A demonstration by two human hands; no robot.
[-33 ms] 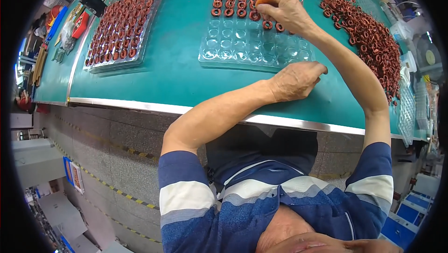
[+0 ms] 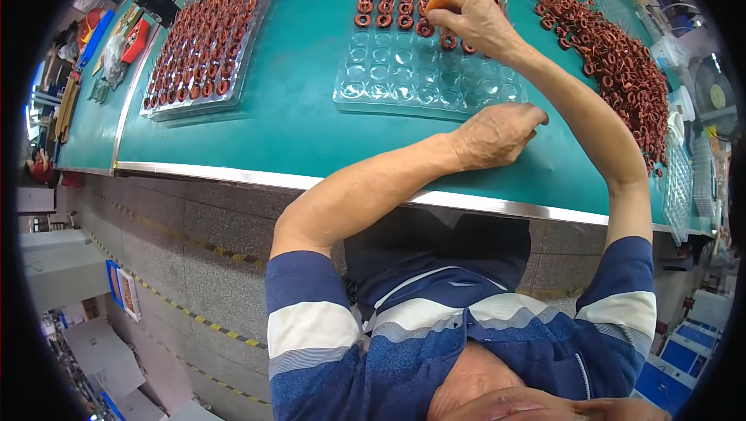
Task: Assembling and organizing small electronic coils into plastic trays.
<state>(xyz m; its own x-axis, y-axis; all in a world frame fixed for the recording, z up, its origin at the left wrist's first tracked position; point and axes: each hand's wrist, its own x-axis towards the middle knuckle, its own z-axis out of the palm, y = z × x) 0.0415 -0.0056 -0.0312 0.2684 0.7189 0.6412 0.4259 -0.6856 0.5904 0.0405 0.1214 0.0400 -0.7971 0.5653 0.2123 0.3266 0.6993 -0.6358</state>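
Note:
A clear plastic blister tray (image 2: 420,83) lies on the green mat, its far rows filled with red-brown wound ring coils (image 2: 385,17) and its near pockets bare. My right hand (image 2: 482,26) reaches over the tray's far right part. It wears an orange fingertip cover and pinches a ring coil (image 2: 426,29) over a pocket. My left hand (image 2: 497,135) rests on the mat at the tray's near right corner, fingers curled, with nothing visible in it.
A loose heap of ring coils (image 2: 622,56) runs along the right of the green bench (image 2: 295,126). A second tray (image 2: 203,48), full of coils, lies at the left. Tools and red items (image 2: 116,40) sit at the far left. The metal bench edge (image 2: 233,176) is nearest me.

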